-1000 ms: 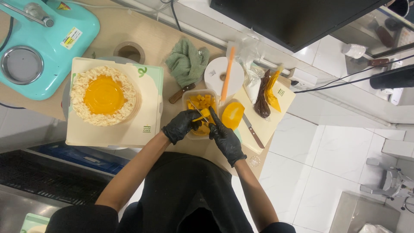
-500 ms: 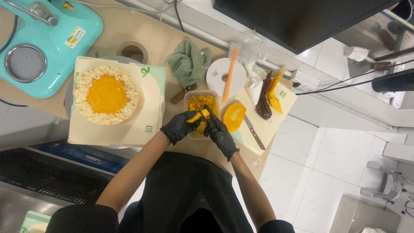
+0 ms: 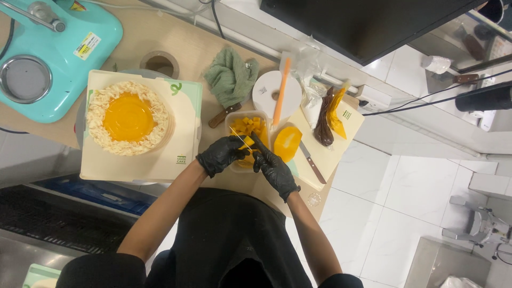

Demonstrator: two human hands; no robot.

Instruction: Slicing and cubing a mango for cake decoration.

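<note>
Clear plastic tub of orange fruit cubes sits at the front of the wooden counter, between the cake board and the cutting board. Both hands in black gloves meet over its near edge. Left hand: fingers curled around a fruit piece, pinching it. Right hand: closed around a thin stick-like tool whose pale tip runs toward the cubes; exact kind of tool not discernible.

Just right of tub: a halved orange fruit on a pale cutting board, a knife lying beside it, and two piping bags, one dark, one yellow-orange, at the board's far end. Behind tub: white round lid with an orange spatula laid across it, a green cloth, a wooden handle sticking out below the cloth.

Left of tub: round cake, orange glaze centre, white shavings round the rim, on a square cream board. Farther left: turquoise appliance, tape roll near it
</note>
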